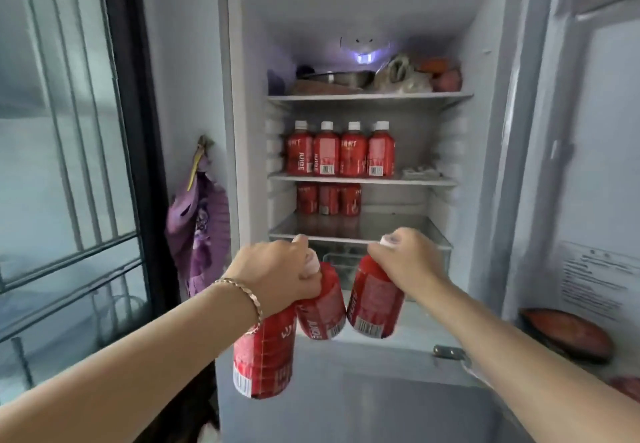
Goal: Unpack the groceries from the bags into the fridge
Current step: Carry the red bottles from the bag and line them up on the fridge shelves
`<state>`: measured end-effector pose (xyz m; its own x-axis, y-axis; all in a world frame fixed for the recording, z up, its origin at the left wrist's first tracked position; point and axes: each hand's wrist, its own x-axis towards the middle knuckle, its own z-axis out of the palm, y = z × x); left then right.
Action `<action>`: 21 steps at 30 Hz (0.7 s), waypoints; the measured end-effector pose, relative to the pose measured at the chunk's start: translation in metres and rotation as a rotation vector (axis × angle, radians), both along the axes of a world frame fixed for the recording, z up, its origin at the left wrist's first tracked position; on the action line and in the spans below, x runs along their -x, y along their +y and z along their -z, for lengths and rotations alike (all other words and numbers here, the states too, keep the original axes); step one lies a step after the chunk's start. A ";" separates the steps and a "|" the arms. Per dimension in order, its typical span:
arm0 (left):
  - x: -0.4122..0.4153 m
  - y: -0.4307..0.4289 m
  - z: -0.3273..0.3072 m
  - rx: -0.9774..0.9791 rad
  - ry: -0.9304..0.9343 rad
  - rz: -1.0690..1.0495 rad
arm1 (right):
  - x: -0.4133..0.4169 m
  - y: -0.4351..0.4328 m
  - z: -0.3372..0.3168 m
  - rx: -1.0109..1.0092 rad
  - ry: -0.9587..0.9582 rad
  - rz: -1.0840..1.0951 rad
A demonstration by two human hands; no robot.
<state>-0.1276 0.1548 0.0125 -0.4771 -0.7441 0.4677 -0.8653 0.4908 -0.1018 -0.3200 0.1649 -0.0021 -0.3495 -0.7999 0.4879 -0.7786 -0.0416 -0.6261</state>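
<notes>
The bottles (339,153) at the fridge's centre wear glossy red plastic film with white plastic caps. At twelve o'clock sits a dull metal pan (341,78). The shelves (367,97) look like smooth glass. At nine o'clock hangs soft purple cloth (199,234).

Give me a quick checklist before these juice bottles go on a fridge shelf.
1. Fridge door open: ok.
2. Left hand grip on two red white-capped juice bottles by their necks: ok, though both hang tilted.
3. Right hand grip on one red juice bottle: ok.
4. Room on the middle glass shelf right of the four standing red bottles: ok, apart from a small pale packet.
5. Room on the lower glass shelf beside the red bottles: ok.
6. Depth behind the rows: cannot tell.
</notes>
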 end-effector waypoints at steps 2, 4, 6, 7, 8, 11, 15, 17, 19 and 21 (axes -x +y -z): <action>0.016 -0.042 -0.003 0.038 0.033 -0.005 | 0.019 -0.044 -0.002 0.038 -0.115 0.054; 0.031 -0.085 -0.010 0.068 0.053 -0.019 | 0.039 -0.088 -0.010 0.057 -0.234 0.070; 0.046 -0.125 -0.019 0.092 0.050 -0.027 | 0.057 -0.130 -0.019 0.100 -0.335 0.072; 0.052 -0.144 -0.024 0.106 0.048 -0.033 | 0.065 -0.150 -0.024 0.121 -0.367 0.078; 0.057 -0.160 -0.028 0.124 0.053 -0.037 | 0.071 -0.167 -0.027 0.128 -0.393 0.090; 0.070 -0.208 -0.037 0.135 0.064 -0.020 | 0.084 -0.214 -0.023 0.112 -0.424 0.116; 0.081 -0.249 -0.036 0.103 0.028 0.011 | 0.091 -0.244 -0.012 0.115 -0.447 0.126; 0.088 -0.271 -0.035 0.082 0.025 0.044 | 0.097 -0.260 -0.007 0.116 -0.529 0.178; 0.093 -0.283 -0.033 0.066 0.018 0.076 | 0.105 -0.271 -0.002 0.107 -0.653 0.202; 0.096 -0.291 -0.030 0.060 -0.006 0.122 | 0.109 -0.279 0.004 0.152 -0.782 0.233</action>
